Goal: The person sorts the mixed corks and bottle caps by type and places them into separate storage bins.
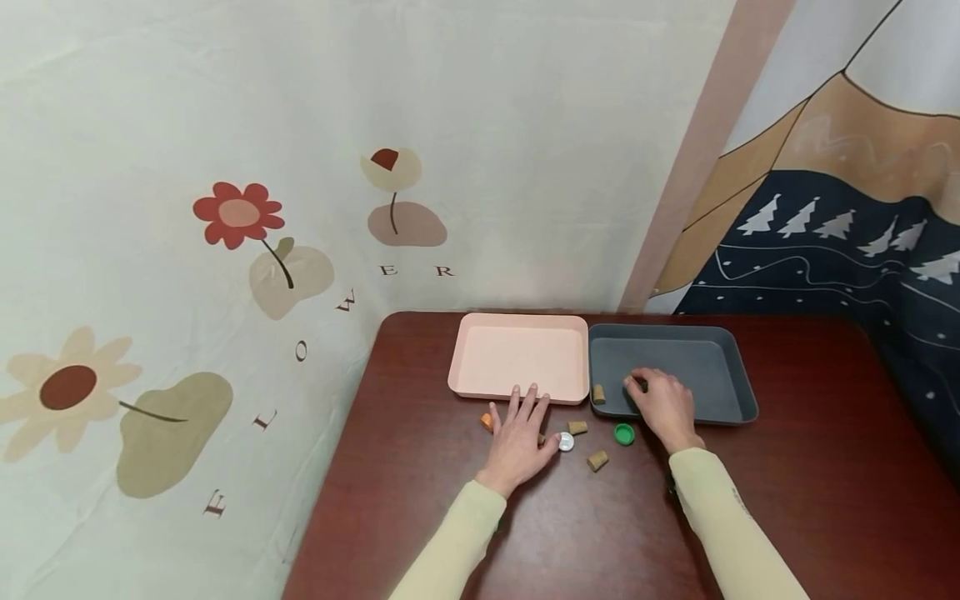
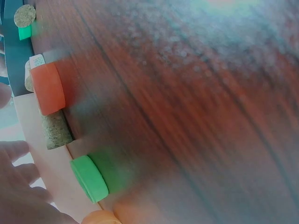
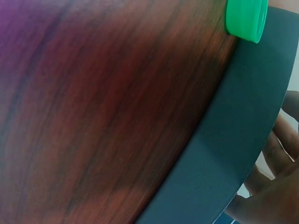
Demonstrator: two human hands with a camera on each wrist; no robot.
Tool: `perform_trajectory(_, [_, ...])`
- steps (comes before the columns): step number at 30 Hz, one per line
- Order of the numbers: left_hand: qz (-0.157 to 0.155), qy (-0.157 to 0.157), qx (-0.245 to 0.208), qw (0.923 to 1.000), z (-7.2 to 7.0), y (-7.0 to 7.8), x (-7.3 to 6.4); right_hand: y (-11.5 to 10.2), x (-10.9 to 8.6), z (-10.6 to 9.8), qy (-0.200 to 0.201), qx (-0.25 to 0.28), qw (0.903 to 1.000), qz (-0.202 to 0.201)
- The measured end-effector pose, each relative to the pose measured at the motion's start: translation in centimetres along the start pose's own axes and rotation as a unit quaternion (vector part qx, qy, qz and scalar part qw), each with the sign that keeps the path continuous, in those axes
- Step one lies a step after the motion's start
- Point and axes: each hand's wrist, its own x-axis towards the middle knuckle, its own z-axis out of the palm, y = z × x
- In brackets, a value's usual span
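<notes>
My left hand [image 1: 516, 450] lies low over the table with its fingers spread toward the near rim of the pink tray [image 1: 520, 398]. Its thumb reaches a white cap [image 1: 566, 442]; an orange cap [image 1: 487, 422] sits by its little finger. In the left wrist view a green cap [image 2: 89, 178] and a red-orange cap [image 2: 48, 88] stand near that hand. My right hand [image 1: 663, 407] reaches over the near rim of the dark grey tray [image 1: 712, 392], fingers bent downward. A small dark patch shows between its thumb and forefinger; I cannot tell whether it holds something.
One cork [image 1: 597, 394] is inside the grey tray's left end. Two more corks, one nearer the trays [image 1: 577, 427] and one nearer me [image 1: 597, 460], lie on the table. A green cap [image 1: 624, 433] is just before the grey tray. A curtain [image 1: 525, 167] hangs behind the table.
</notes>
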Motion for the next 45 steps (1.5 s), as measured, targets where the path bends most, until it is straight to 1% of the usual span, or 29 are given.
perform_trajectory(3, [-0.001,-0.004,0.002,1.0,-0.1,0.1,0.1,-0.1,0.1,0.0,-0.024,-0.022,0.9994,0.012])
perform_trajectory(6, [0.0,-0.006,0.004,1.0,-0.1,0.1,0.2,-0.2,0.2,0.1,-0.037,-0.029,0.9987,0.022])
perform_trajectory(12, [-0.002,-0.016,0.003,0.9999,-0.2,0.1,0.4,-0.2,0.3,0.2,-0.053,-0.03,0.9977,0.03])
perform_trajectory(15, [-0.001,-0.016,0.005,0.9999,-0.3,0.1,0.3,-0.2,0.1,-0.1,-0.053,-0.021,0.9979,0.029])
perform_trajectory(18, [0.0,-0.011,0.008,0.9999,-0.3,0.1,0.2,0.0,-0.4,-1.0,-0.041,-0.003,0.9988,0.027])
perform_trajectory(23, [0.002,-0.006,0.009,0.9999,-0.1,0.2,0.1,0.4,-1.8,-2.9,0.009,0.02,0.9996,0.018])
perform_trajectory(29, [0.001,0.0,0.013,0.9999,0.3,0.2,0.0,1.9,-3.3,-4.6,0.066,0.024,0.9971,0.031])
perform_trajectory(32, [0.001,0.002,0.014,0.9999,0.4,0.3,-0.1,3.0,-4.0,-5.4,0.082,0.015,0.9962,0.026])
perform_trajectory(34, [0.001,0.001,0.013,0.9999,0.3,0.3,-0.1,3.9,-4.3,-5.8,0.084,0.004,0.9963,0.017])
perform_trajectory(36, [0.001,-0.002,0.013,0.9999,0.3,0.3,-0.2,5.1,-4.4,-6.4,0.076,-0.01,0.997,0.012])
perform_trajectory(38, [0.001,-0.004,0.013,0.9999,0.3,0.2,-0.3,6.5,-4.3,-6.9,0.057,-0.024,0.998,0.016])
perform_trajectory(41, [0.006,0.002,0.014,0.9999,0.3,0.1,-0.3,8.7,-3.9,-7.7,0.011,-0.034,0.9987,0.037])
perform_trajectory(45, [0.013,0.01,0.017,0.9997,0.4,0.1,-0.4,11.3,-3.6,-8.2,-0.05,-0.03,0.9955,0.076])
